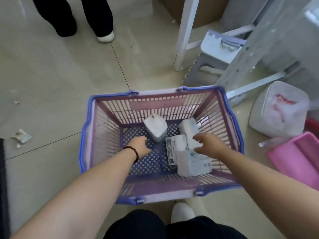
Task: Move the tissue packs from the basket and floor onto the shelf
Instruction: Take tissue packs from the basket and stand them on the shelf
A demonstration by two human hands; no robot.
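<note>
A purple and pink slatted basket stands on the floor in front of me. Inside lie several white tissue packs: one at the back middle, one at the back right, a flat one with a barcode label and one nearest me. My left hand, with a dark bead bracelet on the wrist, reaches into the basket just left of the back middle pack and holds nothing. My right hand hovers with spread fingers over the right-hand packs, touching none that I can tell.
The white shelf frame's legs rise behind the basket, with a folded step stool between them. A large wrapped white pack and a pink tray lie at right. Another person's legs stand at upper left. Paper scraps lie at left.
</note>
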